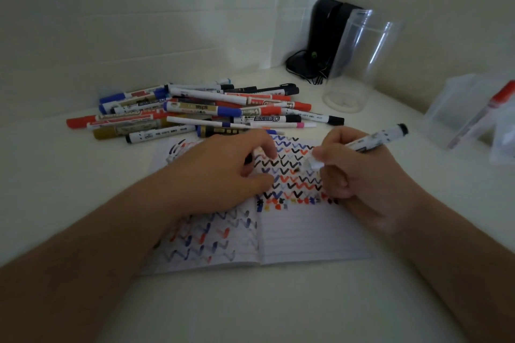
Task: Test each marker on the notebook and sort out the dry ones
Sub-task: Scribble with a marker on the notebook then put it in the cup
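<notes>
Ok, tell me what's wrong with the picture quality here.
Head view: dim, flat lighting with a grey cast; wide-angle bending toward the edges; the right hand and its marker are slightly motion-blurred; the clear jar shows pale glare streaks.

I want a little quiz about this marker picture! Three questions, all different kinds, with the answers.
1. True or false: the right hand holds a white marker with a black end.
2. Which stands behind the pile of markers? A) clear plastic jar B) green mug
3. Fill in: the left hand rests on the open lined ____.

Key: 1 true; 2 A; 3 notebook.
</notes>
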